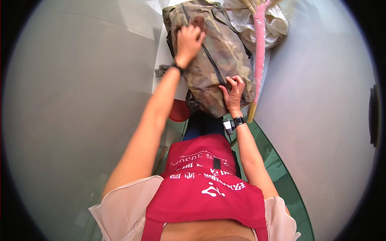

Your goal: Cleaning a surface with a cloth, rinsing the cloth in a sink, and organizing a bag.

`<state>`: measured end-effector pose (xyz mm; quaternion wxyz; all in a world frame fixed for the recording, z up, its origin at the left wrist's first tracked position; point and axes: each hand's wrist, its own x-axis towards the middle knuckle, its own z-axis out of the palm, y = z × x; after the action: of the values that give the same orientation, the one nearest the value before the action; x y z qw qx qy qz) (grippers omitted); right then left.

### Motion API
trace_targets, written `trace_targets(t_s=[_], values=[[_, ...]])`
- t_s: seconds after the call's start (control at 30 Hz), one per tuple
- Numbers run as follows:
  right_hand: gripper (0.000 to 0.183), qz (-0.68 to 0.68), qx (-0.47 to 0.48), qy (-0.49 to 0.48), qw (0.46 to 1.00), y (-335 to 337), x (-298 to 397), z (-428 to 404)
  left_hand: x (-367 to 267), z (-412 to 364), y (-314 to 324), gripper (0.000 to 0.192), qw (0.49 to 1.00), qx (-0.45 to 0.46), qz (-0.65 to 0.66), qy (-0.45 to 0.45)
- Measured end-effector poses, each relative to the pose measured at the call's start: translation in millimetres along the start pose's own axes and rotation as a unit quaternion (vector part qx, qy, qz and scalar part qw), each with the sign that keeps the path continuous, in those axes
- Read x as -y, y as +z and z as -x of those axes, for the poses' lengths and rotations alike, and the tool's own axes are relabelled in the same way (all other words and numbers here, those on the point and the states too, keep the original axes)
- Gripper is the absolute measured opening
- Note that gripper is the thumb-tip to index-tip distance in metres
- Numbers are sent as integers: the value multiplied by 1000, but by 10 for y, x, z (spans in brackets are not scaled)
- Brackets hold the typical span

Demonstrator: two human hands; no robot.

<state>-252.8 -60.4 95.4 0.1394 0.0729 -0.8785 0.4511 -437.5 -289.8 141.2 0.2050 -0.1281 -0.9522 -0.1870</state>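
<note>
A camouflage backpack (217,57) lies before me, with a long black zipper (213,64) running down its front. My left hand (190,42) is over the upper part of this zipper, its fingers curled and blurred by motion. Whether it pinches a zipper pull cannot be made out. A reddish-brown blur (199,23) shows just beyond its knuckles. Near the zipper's lower end, my right hand (233,92) grips the backpack fabric with bent fingers and thumb. Black bands circle both wrists, and a small device (228,126) hangs at the right one.
A straw broom with a pink-wrapped handle (259,51) lies along the backpack's right side, against a white woven sack (276,25). Dark grey scouring mesh (162,70) is at the left on a white surface (158,86). Below it shows a red round object (179,111). Grey walls (81,90) flank both sides.
</note>
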Motion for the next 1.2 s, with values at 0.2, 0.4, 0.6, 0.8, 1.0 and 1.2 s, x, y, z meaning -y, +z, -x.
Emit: trace_targets(t_s=[0.2,0.4,0.6,0.8,1.0,1.2], values=[[61,-1,-4,4,1000,-23,-60,2,-906,1268,-307,18,986,83,139,-29],[61,-17,-2,-9,1000,77,32,-59,441,-258,7,23,993,-114,-16,-7],[61,4,-9,-8,1000,-9,-51,-6,-502,523,-52,18,999,19,29,-20],[61,7,-9,-14,1000,-4,-98,37,-582,989,-217,24,992,68,106,14],[60,-19,0,-18,1000,117,26,-45,577,-297,32,29,984,-175,-4,-36],[60,-4,-5,-1,1000,8,-127,43,-418,1310,-69,31,937,-41,288,-192]])
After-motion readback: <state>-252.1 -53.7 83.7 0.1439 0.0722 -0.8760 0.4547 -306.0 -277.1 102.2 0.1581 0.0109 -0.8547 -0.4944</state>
